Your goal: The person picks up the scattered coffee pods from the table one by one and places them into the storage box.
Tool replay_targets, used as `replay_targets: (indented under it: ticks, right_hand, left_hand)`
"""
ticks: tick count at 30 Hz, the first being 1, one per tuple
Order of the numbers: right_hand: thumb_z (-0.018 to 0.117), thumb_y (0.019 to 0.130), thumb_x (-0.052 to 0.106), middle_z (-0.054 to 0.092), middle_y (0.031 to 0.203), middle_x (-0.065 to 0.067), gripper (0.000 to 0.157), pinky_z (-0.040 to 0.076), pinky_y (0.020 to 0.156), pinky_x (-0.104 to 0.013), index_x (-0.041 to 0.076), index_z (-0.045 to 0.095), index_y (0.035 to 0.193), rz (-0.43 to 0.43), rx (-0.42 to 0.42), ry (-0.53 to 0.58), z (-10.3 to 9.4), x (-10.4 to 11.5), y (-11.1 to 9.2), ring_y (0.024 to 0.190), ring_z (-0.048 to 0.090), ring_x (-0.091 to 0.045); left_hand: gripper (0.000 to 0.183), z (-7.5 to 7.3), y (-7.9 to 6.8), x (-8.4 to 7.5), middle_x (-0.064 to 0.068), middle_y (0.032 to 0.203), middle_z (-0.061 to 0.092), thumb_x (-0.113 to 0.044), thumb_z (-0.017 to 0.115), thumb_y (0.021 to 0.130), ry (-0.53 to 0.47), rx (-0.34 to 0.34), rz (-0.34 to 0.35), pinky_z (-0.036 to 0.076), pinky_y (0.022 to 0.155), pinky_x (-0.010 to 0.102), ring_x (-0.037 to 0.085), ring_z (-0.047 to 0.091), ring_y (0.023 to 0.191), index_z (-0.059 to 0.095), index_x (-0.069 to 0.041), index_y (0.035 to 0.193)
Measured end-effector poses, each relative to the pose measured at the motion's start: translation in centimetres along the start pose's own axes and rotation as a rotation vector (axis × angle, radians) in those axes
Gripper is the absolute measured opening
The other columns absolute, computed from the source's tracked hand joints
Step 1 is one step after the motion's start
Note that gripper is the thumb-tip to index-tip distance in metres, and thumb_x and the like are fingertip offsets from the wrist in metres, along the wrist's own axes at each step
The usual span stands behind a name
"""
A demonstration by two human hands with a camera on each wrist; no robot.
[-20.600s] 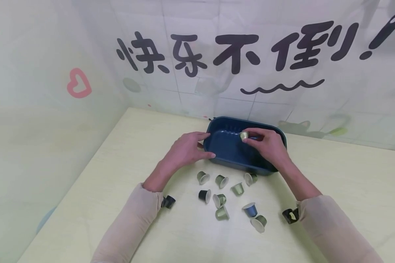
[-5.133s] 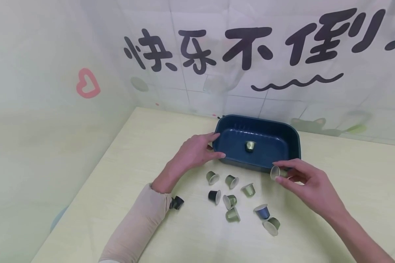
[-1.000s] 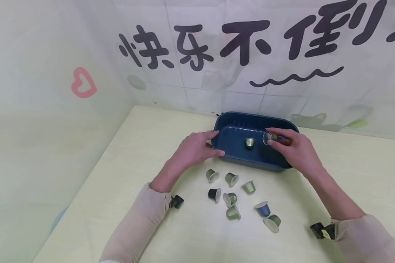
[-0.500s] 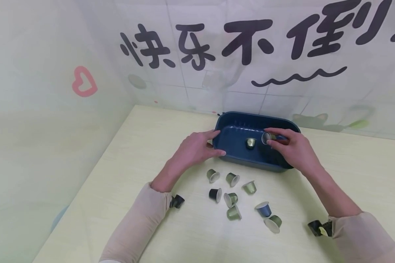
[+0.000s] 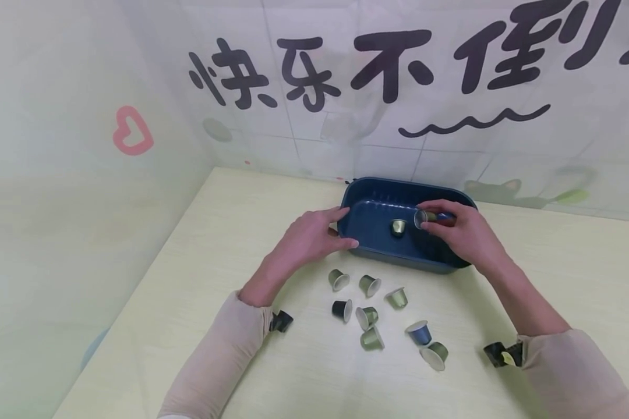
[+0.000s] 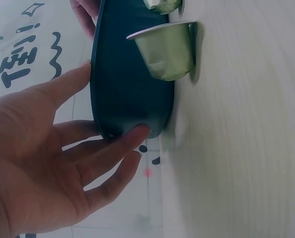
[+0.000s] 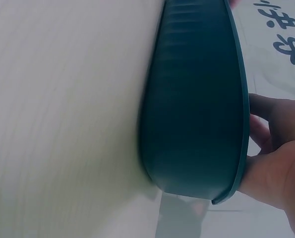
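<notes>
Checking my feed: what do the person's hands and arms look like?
The left hand and right hand are ungloved; the left sleeve and right sleeve are pale beige. A small black device sits at each cuff; the right one shows a yellowish patch.

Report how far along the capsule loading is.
Done: one capsule lies in the blue bin. In hand: the right hand holds another capsule over the bin, not yet released. Left: eight more capsules lie on the table, apparently still to go in.

Head view bright, wrist views dimmer; glare in tray (image 5: 369,224), soft shadows on table (image 5: 304,372).
</notes>
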State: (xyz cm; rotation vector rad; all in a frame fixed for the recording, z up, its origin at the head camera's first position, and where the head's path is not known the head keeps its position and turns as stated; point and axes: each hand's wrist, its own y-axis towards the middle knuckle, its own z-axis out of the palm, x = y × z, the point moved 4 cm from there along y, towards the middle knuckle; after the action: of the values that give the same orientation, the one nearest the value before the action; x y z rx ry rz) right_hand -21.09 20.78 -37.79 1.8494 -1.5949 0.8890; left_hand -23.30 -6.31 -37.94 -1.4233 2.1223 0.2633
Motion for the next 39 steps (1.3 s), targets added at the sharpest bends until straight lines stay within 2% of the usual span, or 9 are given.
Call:
replay_targets:
  ticks: [3, 9, 12, 22, 30, 35, 39]
  right_hand:
    - [0.065, 0.098, 0.02, 0.063, 0.124, -0.016, 0.036, 0.05, 0.075, -0.021, 0.009, 0.061, 0.133, 0.02, 0.03, 0.024, 0.3, 0.0, 0.2, 0.105, 0.065, -0.031]
    - [0.065, 0.098, 0.015, 0.064, 0.123, -0.018, 0.035, 0.055, 0.083, -0.041, 0.007, 0.061, 0.132, 0.029, 0.059, -0.033, 0.5, -0.1, 0.6, 0.106, 0.066, -0.033]
    - [0.064, 0.098, 0.015, 0.064, 0.123, -0.018, 0.034, 0.054, 0.084, -0.045, 0.007, 0.061, 0.131, 0.031, 0.064, -0.046, 0.6, -0.2, 0.8, 0.106, 0.065, -0.034]
    - [0.064, 0.098, 0.014, 0.064, 0.122, -0.019, 0.034, 0.054, 0.083, -0.044, 0.006, 0.061, 0.131, 0.041, 0.081, -0.052, 0.9, -0.2, 1.2, 0.108, 0.065, -0.035]
    - [0.064, 0.098, 0.013, 0.063, 0.123, -0.02, 0.034, 0.054, 0.078, -0.039, 0.005, 0.06, 0.131, 0.061, 0.091, -0.053, 0.9, -0.1, 1.3, 0.105, 0.066, -0.034]
    - [0.063, 0.098, 0.014, 0.062, 0.124, -0.022, 0.034, 0.052, 0.076, -0.035, 0.005, 0.061, 0.131, 0.065, 0.099, -0.061, 1.0, -0.1, 1.4, 0.098, 0.068, -0.031]
    - [0.063, 0.098, 0.014, 0.063, 0.123, -0.022, 0.033, 0.051, 0.075, -0.036, 0.007, 0.062, 0.13, 0.063, 0.098, -0.079, 1.1, -0.1, 1.4, 0.091, 0.069, -0.029]
  left_hand:
    - [0.078, 0.0, -0.1, 0.1, 0.003, 0.118, 0.071, -0.046, 0.077, 0.085, 0.002, 0.005, -0.005, 0.047, 0.06, 0.028, 0.005, 0.068, 0.087, 0.045, -0.017, 0.151]
    - [0.078, -0.1, 0.0, -0.1, 0.004, 0.122, 0.069, -0.045, 0.077, 0.086, -0.003, 0.008, 0.007, 0.049, 0.063, 0.028, 0.006, 0.069, 0.091, 0.044, -0.017, 0.151]
    - [0.078, -0.1, 0.1, -0.1, 0.005, 0.124, 0.069, -0.045, 0.077, 0.086, -0.005, 0.004, 0.011, 0.049, 0.063, 0.028, 0.007, 0.069, 0.091, 0.045, -0.016, 0.151]
    - [0.078, 0.0, 0.2, 0.0, 0.005, 0.121, 0.07, -0.045, 0.077, 0.086, -0.003, 0.005, 0.009, 0.048, 0.06, 0.028, 0.005, 0.068, 0.086, 0.045, -0.017, 0.151]
    - [0.078, -0.1, 0.2, -0.1, 0.003, 0.119, 0.07, -0.046, 0.076, 0.086, 0.004, 0.009, 0.008, 0.048, 0.061, 0.028, 0.004, 0.068, 0.087, 0.044, -0.018, 0.151]
    - [0.078, -0.1, 0.2, -0.1, 0.004, 0.122, 0.07, -0.046, 0.077, 0.086, 0.004, 0.005, 0.009, 0.048, 0.062, 0.027, 0.005, 0.068, 0.087, 0.045, -0.017, 0.151]
    - [0.078, -0.1, 0.1, 0.0, 0.004, 0.116, 0.072, -0.045, 0.077, 0.085, 0.0, -0.002, 0.019, 0.048, 0.059, 0.027, 0.004, 0.067, 0.082, 0.046, -0.016, 0.15]
